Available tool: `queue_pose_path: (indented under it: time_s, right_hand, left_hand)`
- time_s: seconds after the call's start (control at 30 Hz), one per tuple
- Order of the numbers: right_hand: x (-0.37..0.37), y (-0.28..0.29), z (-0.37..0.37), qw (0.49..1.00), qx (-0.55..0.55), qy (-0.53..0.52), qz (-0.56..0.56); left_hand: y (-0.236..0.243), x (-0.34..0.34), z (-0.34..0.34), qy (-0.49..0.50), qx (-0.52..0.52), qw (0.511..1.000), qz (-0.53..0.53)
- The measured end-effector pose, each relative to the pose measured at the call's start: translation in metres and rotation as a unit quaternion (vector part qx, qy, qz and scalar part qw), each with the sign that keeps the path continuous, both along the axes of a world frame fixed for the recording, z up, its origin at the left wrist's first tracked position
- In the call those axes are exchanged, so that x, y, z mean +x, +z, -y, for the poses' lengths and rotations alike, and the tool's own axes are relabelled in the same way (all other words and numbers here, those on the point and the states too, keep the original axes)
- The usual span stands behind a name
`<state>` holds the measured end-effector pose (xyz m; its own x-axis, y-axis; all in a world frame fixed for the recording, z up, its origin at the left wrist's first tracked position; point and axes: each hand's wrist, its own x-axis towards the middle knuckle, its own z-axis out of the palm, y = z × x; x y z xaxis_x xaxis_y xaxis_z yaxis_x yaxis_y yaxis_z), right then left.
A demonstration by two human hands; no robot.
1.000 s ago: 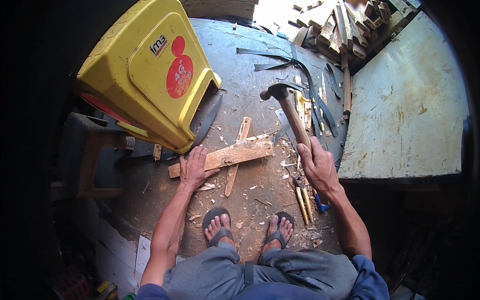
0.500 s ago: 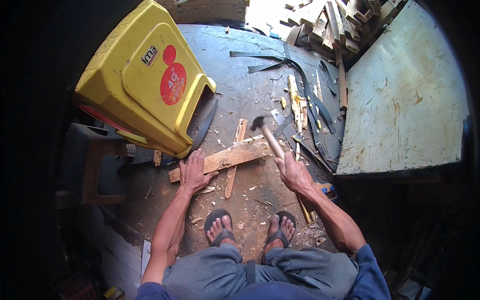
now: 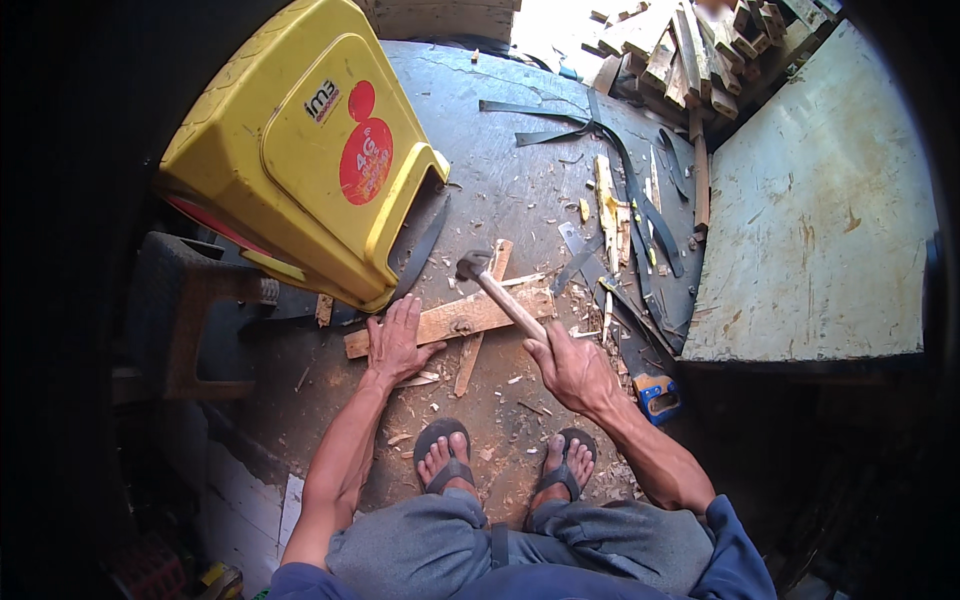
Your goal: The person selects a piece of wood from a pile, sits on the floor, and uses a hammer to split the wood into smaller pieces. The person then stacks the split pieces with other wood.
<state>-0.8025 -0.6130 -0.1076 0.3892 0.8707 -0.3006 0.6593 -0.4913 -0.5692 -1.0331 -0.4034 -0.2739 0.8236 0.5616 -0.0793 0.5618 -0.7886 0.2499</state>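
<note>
My left hand [image 3: 394, 345] lies over the left end of a short wooden board [image 3: 485, 312], fingers stretched out and thumb apart. The board rests crosswise over a narrower wooden strip [image 3: 467, 365]. My right hand [image 3: 578, 374] is closed round the wooden handle of a hammer [image 3: 510, 302]. Its dark metal head hangs above the crossing of the two pieces, seemingly apart from the wood. A dark knot or hole shows near the board's middle.
A large yellow plastic stool [image 3: 300, 150] leans at left beside a dark stool [image 3: 190, 310]. A handsaw with a blue handle [image 3: 657, 398], black straps [image 3: 630, 175] and wood splinters lie at right. A pale panel [image 3: 810, 210] and a wood pile [image 3: 690, 50] stand beyond.
The hammer and my right hand have moved left and nearer me, bringing the head over the board. The saw handle is now uncovered. My left hand stays on the board.
</note>
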Motion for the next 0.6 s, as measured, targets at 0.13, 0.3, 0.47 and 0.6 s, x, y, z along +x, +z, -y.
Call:
queue_pose_path:
  time_s: [0.13,0.3,0.47,0.6]
  right_hand:
    - [-0.008,-0.051,0.031,0.989,0.106,-0.101,0.039]
    - [0.023,-0.017,0.022,0.999,-0.026,-0.037,0.004]
    - [0.063,-0.004,0.032,0.786,0.185,-0.384,-0.448]
    - [0.092,-0.033,0.041,0.731,0.086,-0.500,-0.456]
  left_hand:
    - [-0.002,0.009,0.003,-0.004,0.000,1.000,0.006]
    - [-0.004,0.003,-0.001,0.002,-0.002,1.000,-0.014]
    - [-0.001,0.003,0.000,0.002,-0.006,1.000,-0.002]
    - [-0.004,0.007,0.001,-0.008,0.007,1.000,0.017]
